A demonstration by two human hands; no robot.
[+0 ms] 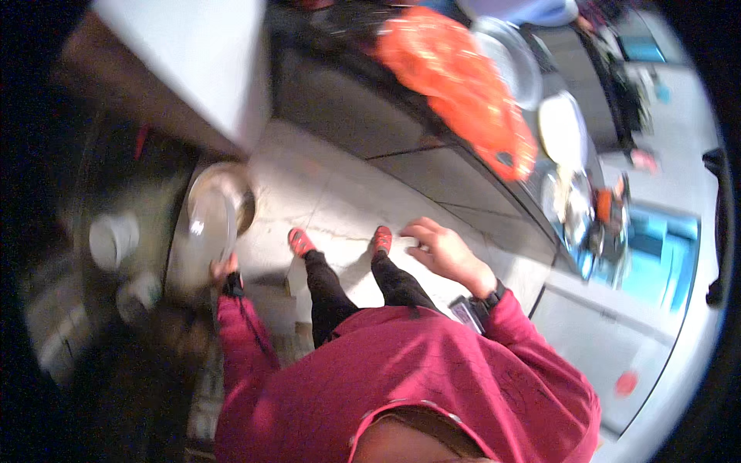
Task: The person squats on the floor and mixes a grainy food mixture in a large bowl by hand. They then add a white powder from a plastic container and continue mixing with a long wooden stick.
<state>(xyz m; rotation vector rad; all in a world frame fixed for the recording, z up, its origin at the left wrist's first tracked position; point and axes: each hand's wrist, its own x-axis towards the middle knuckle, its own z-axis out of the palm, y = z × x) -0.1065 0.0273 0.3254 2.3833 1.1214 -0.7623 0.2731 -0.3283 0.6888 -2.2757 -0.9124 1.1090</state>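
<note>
My left hand (224,269) grips the rim of a shallow, shiny round dish or lid (212,223), held tilted at my left side; blur hides its exact kind. Behind it, a larger round basin (246,199) is partly covered from view by the dish. My right hand (443,252) hangs over the floor in front of me, holding nothing, its fingers loosely bent and apart. Nearest to it is the front of the kitchen counter (469,179). On that counter lies a bright orange-red plastic bag (457,87).
Along the counter stand a clear round bowl (515,63), a white oval dish (561,127) and blurred utensils. A white-topped cabinet or appliance (185,52) juts in at upper left. White containers (114,240) sit on a dim shelf at left. Pale tiles (330,191) cover the floor.
</note>
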